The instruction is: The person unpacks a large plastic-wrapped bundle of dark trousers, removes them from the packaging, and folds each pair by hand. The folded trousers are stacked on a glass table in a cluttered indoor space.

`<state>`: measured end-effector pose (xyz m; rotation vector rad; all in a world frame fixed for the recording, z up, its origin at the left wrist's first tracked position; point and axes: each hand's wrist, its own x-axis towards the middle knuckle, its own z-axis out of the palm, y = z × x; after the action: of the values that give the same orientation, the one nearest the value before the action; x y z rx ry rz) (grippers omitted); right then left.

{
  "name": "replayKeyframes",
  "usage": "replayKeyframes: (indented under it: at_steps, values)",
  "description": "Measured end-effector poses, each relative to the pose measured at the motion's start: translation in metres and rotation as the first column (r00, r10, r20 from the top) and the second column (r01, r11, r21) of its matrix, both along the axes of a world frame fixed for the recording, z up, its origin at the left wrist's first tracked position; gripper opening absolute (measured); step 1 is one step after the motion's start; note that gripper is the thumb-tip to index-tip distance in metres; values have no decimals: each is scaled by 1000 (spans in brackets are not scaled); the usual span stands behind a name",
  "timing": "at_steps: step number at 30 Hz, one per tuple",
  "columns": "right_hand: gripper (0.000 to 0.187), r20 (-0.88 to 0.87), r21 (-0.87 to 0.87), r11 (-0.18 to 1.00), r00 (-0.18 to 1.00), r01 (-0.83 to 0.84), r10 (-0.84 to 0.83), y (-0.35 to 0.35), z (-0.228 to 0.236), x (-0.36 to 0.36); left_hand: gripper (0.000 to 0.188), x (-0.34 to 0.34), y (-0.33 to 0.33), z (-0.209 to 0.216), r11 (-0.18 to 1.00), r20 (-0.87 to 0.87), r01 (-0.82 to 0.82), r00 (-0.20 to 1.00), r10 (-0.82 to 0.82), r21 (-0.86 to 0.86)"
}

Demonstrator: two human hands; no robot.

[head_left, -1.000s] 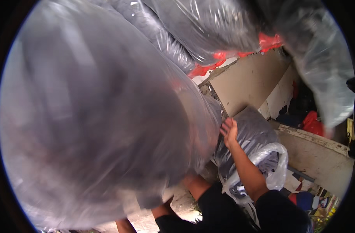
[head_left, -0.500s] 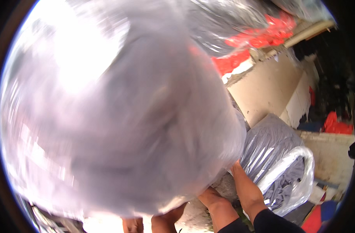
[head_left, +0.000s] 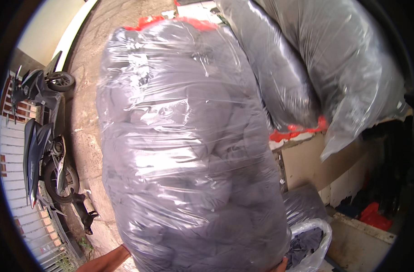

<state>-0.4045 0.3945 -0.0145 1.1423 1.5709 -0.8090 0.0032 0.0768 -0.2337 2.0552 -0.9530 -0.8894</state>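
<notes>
A big clear plastic bag (head_left: 189, 136), stuffed with dark grey cloth, fills the middle of the view. Its far end shows a red strip, and its near end runs out of the lower edge. My left forearm comes in at the lower left, and my left hand (head_left: 123, 255) presses against the near left side of the bag, its fingers mostly hidden. At the near right corner a small part of my right hand (head_left: 282, 264) shows against the plastic. The bag hides the rest of it. The bag appears held between both hands.
More stuffed bags (head_left: 284, 72) lie on a raised ledge at the right. Below them stands an open clear bag (head_left: 322, 240) of dark cloth. Left, beyond a concrete path (head_left: 87, 136), are two motorbikes (head_left: 57, 177), a black dog (head_left: 83, 213) and a white fence (head_left: 12, 167).
The bag, blurred and very close before, now lies lengthwise, farther from me and sharper. The view has swung, bringing in the path, motorbikes and dog. Bare limbs under the bag are out of sight.
</notes>
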Motion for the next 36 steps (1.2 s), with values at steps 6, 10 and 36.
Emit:
replayKeyframes:
  at_steps: [6, 10, 36]
  values:
    - [53, 183, -255, 594, 565, -763, 804, -101, 120, -62, 66, 6, -92, 38, 998, 19, -19, 1000, 20, -54]
    - [49, -508, -146, 246, 286, -958, 812, -244, -5, -163, 66, 17, -161, 13, 996, 21, -21, 1000, 23, -86]
    - [88, -659, -445, 257, 508, -858, 554, -651, -188, -73, 65, 9, -352, -25, 998, -5, 13, 1000, -13, -69]
